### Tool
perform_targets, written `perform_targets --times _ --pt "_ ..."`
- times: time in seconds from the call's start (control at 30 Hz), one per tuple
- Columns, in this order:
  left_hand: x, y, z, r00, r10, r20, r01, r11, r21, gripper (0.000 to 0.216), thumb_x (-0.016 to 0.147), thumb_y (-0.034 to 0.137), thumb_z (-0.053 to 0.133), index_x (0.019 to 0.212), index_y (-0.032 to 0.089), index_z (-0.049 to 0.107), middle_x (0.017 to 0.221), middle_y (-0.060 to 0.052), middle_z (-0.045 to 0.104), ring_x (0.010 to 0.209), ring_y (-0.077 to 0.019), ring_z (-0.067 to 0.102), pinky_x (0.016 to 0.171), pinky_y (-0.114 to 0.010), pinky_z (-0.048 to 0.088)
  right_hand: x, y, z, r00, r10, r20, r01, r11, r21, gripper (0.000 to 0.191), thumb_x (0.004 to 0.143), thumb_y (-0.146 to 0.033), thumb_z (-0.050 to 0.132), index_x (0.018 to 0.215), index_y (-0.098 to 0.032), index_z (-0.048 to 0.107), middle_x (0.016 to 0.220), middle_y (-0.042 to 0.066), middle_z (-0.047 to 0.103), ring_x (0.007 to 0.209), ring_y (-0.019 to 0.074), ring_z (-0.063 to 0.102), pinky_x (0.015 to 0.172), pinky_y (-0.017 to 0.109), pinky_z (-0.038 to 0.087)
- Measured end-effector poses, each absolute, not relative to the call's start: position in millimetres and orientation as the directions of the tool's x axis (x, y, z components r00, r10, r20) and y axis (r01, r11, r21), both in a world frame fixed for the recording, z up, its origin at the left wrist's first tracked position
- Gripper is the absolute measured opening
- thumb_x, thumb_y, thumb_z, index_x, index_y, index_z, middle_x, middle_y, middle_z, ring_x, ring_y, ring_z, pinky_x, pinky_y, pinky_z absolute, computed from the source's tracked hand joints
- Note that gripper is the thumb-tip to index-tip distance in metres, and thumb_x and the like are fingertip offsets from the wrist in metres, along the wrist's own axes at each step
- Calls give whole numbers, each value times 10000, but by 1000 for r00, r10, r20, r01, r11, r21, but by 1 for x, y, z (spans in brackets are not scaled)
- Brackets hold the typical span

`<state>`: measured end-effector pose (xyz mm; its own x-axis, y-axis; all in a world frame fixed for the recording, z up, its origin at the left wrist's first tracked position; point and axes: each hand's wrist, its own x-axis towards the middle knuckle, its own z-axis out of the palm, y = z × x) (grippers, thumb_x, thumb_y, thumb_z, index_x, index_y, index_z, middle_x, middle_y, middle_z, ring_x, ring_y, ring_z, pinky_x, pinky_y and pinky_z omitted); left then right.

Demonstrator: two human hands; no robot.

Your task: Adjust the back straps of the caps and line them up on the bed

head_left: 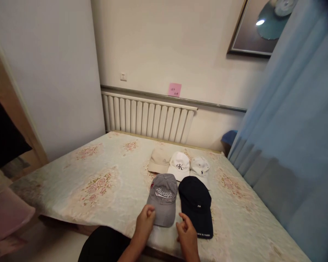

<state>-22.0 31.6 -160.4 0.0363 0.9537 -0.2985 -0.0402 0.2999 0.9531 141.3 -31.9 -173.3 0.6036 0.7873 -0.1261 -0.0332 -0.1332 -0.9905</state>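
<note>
Several baseball caps lie on a bed's floral mattress (104, 182). A grey cap (163, 198) lettered "Always" and a black cap (196, 205) form the near row. Behind them sit a beige cap (159, 160), a white cap (179, 165) with a black logo and another white cap (200, 168). My left hand (144, 222) is curled, its fingers at the grey cap's brim edge; whether it grips the brim is unclear. My right hand (186, 233) hovers loosely curled beside the black cap's brim, holding nothing I can see.
A white radiator (147, 116) stands against the far wall, with a pink note (174, 89) and a socket (123, 76) above it. A blue curtain (295, 127) hangs at the right. A framed picture (259, 29) is on the wall. A wooden doorway is at the left.
</note>
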Motion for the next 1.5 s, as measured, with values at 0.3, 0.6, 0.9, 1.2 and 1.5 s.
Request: perform_targets --times 0.3,0.6,0.9,1.2,1.5 --pt "-2 21 -84 118 975 186 233 -209 950 727 641 118 589 1340 175 396 737 -25 626 573 -184 519 626 -234 329 150 -35 -78 501 773 389 442 158 -883 697 676 -143 524 1356 -232 400 536 -66 410 471 144 389 528 276 316" --pt "-9 42 -107 234 969 75 534 -192 823 891 640 46 516 1444 201 166 882 -108 701 713 -253 618 706 -309 360 167 -20 -90 421 867 267 650 -83 -756 815 659 -27 409 1435 -162 201 460 -75 403 424 163 454 495 256 289" --pt "-8 40 -102 309 946 101 670 -291 683 897 677 48 428 1459 204 17 953 -170 687 745 -308 634 607 -320 358 166 -21 -90 392 882 261 702 -103 -705 801 685 -40 376 1445 -153 150 488 -54 447 457 180 497 517 257 331" --pt "-11 39 -105 292 950 112 590 -271 761 894 656 64 455 1459 214 92 943 -151 688 729 -298 627 639 -329 366 167 -20 -97 393 879 269 673 -76 -736 808 662 -83 402 1439 -164 193 473 -65 432 440 179 479 515 265 331" --pt "-12 39 -106 278 959 65 546 -213 811 903 649 80 493 1457 214 112 1022 -138 679 760 -272 621 696 -318 371 165 -18 -99 393 880 267 689 -89 -719 793 669 -82 396 1435 -160 207 484 -57 453 444 177 485 509 260 337"
